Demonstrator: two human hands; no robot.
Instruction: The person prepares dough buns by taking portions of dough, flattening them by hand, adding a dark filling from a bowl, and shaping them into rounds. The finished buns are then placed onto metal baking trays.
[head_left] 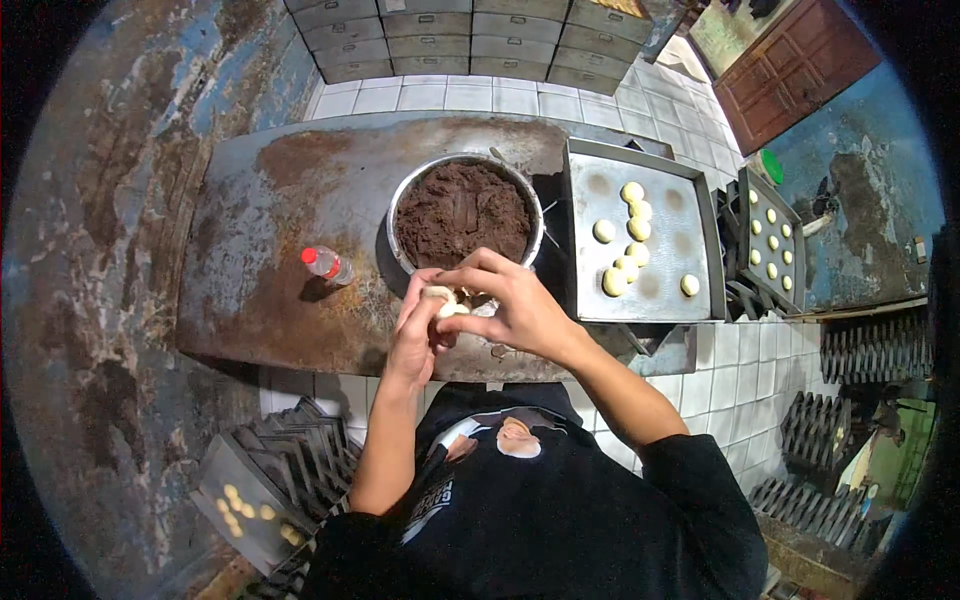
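Note:
In front of my body, my left hand (408, 338) and my right hand (508, 308) are together at the near rim of a round metal bowl (540, 225). Between them they hold a piece of pale dough (450, 307), with the fingers of both hands closed around it. My fingers cover part of the dough, so its full shape and whatever is inside it cannot be made out. Dark brown, crumbly filling (462, 212) fills the bowl, with a dent pressed into its middle.
A clear bottle (328, 265) with a red cap stands left of the bowl on the worn metal table (300, 200). On the right, a metal tray (660, 270) carries several pale dough balls. Another filled tray (771, 240) lies beyond it; more trays (250, 515) are stacked lower left.

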